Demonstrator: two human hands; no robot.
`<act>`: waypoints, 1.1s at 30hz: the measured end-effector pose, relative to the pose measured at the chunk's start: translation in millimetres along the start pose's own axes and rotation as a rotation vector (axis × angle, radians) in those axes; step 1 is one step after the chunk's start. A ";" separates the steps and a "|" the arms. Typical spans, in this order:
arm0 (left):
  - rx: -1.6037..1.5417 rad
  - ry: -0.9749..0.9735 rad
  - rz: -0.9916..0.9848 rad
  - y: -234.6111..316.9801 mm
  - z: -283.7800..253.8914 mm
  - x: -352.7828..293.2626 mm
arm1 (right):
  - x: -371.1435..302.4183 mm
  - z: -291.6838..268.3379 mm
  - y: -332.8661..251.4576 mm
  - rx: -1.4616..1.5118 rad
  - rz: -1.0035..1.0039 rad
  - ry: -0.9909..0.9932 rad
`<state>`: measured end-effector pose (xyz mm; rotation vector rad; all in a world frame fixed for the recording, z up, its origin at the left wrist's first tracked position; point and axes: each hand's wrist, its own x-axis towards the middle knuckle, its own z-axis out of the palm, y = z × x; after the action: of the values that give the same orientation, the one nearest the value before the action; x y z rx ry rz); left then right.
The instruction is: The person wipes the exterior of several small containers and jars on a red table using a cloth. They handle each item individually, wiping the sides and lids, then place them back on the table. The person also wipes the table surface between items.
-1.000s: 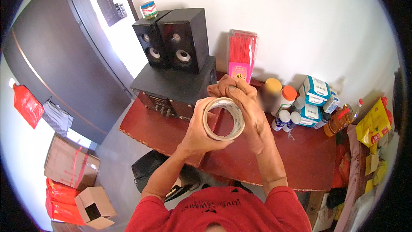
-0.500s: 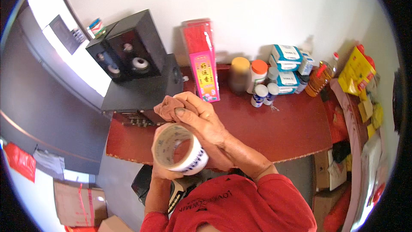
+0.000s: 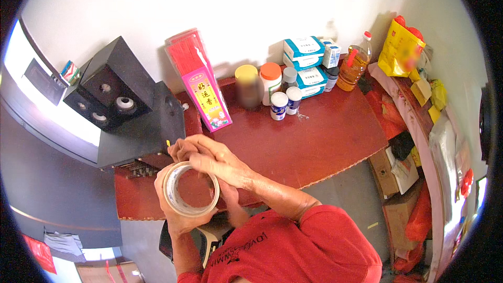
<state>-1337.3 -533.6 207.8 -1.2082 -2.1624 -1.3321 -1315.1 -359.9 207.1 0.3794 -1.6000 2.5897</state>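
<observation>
My left hand (image 3: 178,221) is wrapped round a wide roll of tape (image 3: 173,197). Its round opening faces up, and the red tabletop shows through its core. My right hand (image 3: 222,163) grips a bunched brown cloth (image 3: 183,150) against the far rim of the roll. Part of the cloth hangs below the right wrist, and my fingers partly hide the rest. Both hands are above the near left part of the red table (image 3: 314,141).
Black speakers (image 3: 112,84) stand at the left on a dark box. A pink-red packet of incense sticks (image 3: 207,99) leans by the wall. Behind are jars (image 3: 270,79), tissue packs (image 3: 309,78) and an oil bottle (image 3: 353,68). A yellow bag (image 3: 398,50) sits at the right.
The view has turned, so the table things sit further left. The roll has tipped, its opening facing me more squarely. My right hand with the cloth has come down onto its rim.
</observation>
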 end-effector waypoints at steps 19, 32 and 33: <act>-0.216 0.115 -0.185 -8.5 43.2 -19.2 | -23.0 -19.6 36.5 -0.240 -0.251 0.372; -0.079 0.016 -0.144 -17.5 44.3 -43.4 | -26.3 30.3 4.3 -1.431 -0.799 -0.076; -0.190 0.068 -0.179 -10.8 44.3 -42.4 | -20.1 19.8 3.3 -1.352 -0.778 -0.125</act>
<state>-1314.5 -519.0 151.7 -1.0364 -2.1783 -1.6602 -1292.9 -377.7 207.7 0.7580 -2.1630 0.6702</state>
